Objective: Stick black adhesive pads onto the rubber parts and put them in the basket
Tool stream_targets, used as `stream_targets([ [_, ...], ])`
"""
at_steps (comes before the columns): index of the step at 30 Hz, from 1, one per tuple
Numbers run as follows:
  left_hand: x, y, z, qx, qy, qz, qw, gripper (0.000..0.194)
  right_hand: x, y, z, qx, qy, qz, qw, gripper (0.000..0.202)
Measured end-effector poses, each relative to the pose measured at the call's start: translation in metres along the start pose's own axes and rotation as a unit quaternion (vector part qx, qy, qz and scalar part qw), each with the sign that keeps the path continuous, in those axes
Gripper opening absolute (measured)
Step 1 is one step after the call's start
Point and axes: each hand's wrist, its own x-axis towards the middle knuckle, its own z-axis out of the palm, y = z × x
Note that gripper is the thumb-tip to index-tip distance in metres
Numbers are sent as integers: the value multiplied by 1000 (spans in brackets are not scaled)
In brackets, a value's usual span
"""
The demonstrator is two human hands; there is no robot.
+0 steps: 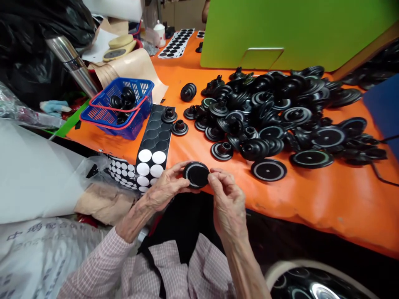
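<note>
My left hand (168, 185) grips a round black plastic disc part (188, 181) by its left side, just off the table's front edge. A pale ring shows on the left of its face. Over the rest of that face lies a flat black round sticker (198, 174), set toward the right. My right hand (226, 191) pinches at the right edge of the sticker; its fingertips hide the exact grip. Left of the hands hangs a sheet of black round stickers (155, 132) with white circles on its lower part. Two disc parts (180, 127) stand beside the sheet, stems up.
A large heap of black disc parts (264, 112) covers the right of the orange table (232, 187). A blue basket (137, 122) with several black pieces stands left, near a steel flask (73, 62). A green board (299, 33) rises behind. A tub of discs (289, 268) is at lower right.
</note>
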Motion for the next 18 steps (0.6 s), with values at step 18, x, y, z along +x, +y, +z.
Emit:
stream_targets([
  [18,1,-2,5,-5,20,-3,1000,41,-1,2,4,-31,24,-8,999,24],
])
